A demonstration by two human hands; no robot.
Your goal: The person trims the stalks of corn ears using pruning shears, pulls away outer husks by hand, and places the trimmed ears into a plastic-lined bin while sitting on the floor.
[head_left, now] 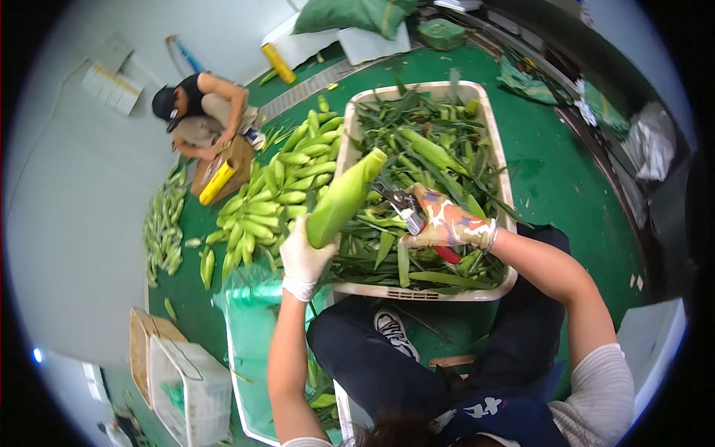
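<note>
In a pale glove, my left hand (307, 258) grips an ear of corn in its green husk (345, 200) by one end. The ear tilts up to the right, and its far end looks cut flat. My right hand (447, 220), in a camouflage-patterned glove, is closed around pruning shears (412, 215) with red handles. The shears' blades point toward the ear from just right of it; whether they touch it I cannot tell. Under both hands stands a white plastic crate (505, 184) filled with loose husk leaves. One more husked ear (430, 150) lies on those leaves.
Left of the crate is a heap of green ears (262, 209). A co-worker (209, 112) squats behind it at a cardboard box (237, 162) with a yellow roll (217, 181). A crate lined with green plastic (248, 335) stands by my left arm, near a white basket (206, 391).
</note>
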